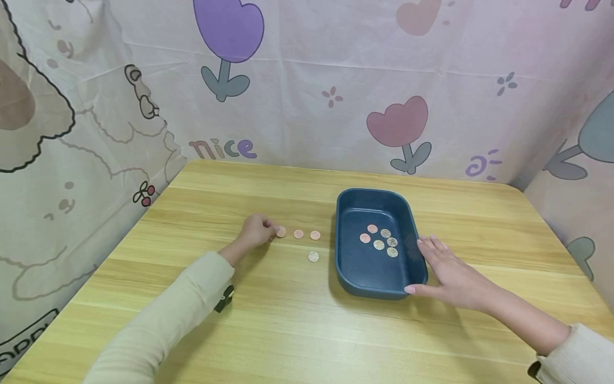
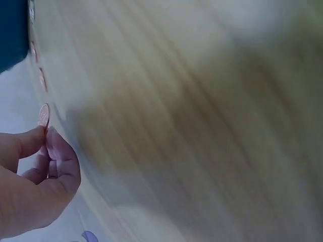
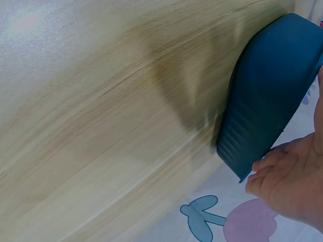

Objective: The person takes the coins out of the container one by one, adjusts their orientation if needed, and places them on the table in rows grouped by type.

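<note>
Between thumb and fingertips my left hand (image 1: 257, 230) pinches a copper-coloured coin (image 2: 44, 114), raised on edge in the left wrist view. To its right on the table lie two more copper coins (image 1: 298, 234) in a row, with a silvery coin (image 1: 313, 257) nearer to me. A dark blue rectangular tray (image 1: 369, 277) stands right of them. Inside it are two copper coins (image 1: 372, 229) and several silvery or gold-toned ones (image 1: 379, 245). My right hand (image 1: 455, 280) touches the tray's right side, fingers extended and thumb at the near corner.
The wooden table (image 1: 288, 330) carries all of this. A patterned cloth (image 1: 307, 122) hangs behind it and along both sides. A dark strap (image 1: 224, 300) shows beside the left sleeve.
</note>
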The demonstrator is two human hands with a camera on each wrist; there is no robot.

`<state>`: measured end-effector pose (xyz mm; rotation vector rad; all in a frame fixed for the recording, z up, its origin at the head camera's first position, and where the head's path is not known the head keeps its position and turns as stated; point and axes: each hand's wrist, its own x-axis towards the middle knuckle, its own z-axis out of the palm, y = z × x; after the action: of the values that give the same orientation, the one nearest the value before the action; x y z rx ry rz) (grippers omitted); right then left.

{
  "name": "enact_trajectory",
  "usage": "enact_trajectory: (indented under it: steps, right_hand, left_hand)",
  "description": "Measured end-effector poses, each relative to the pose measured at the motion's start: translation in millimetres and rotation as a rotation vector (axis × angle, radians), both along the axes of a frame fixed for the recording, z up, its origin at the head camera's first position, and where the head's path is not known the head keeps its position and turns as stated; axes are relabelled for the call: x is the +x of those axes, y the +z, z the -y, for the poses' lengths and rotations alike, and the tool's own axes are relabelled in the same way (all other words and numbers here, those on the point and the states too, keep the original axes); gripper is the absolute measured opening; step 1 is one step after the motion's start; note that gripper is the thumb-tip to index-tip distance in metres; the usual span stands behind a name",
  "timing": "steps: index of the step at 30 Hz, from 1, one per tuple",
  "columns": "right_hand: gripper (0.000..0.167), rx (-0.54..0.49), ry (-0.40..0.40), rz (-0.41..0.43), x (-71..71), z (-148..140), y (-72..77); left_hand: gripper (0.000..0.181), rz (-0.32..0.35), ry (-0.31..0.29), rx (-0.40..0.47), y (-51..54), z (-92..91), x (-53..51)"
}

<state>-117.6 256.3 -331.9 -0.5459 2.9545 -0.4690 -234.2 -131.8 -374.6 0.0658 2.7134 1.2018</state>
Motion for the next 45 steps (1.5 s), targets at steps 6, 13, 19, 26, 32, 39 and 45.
enact_trajectory:
  steps: [6,13,19,26,32,39,45]
  right_hand:
    - [0.105,0.001,0.000,0.003,0.2,1,0.6]
    - [0.105,-0.001,0.004,-0.002,1.2,1,0.9]
    - [0.104,-0.007,0.006,-0.001,1.9,1,1.2]
    - [0.104,-0.008,0.004,0.004,2.4,1,0.9]
    - [0.103,-0.009,0.003,0.003,2.5,0,0.7]
    - [0.103,-0.011,0.005,0.002,2.6,0,0.7]
    - [0.104,-0.009,0.000,0.006,2.5,0,0.4]
  left_hand:
    - [0.019,0.025,0.039,-0.056,-0.8,4.1,-6.8]
    - [0.038,0.071,0.022,-0.071,-3.3,2.4,-15.8]
    - [0.046,0.076,0.025,-0.062,-1.6,-0.3,-14.6]
    - [0.050,0.051,0.020,-0.089,1.2,-2.4,-12.6]
    - [0.024,-0.113,0.017,-0.072,12.3,-11.5,-7.5]
    - [0.017,-0.197,-0.040,0.035,30.8,-31.1,-4.6]
    - [0.017,-0.220,-0.094,0.127,42.8,-53.7,1.1]
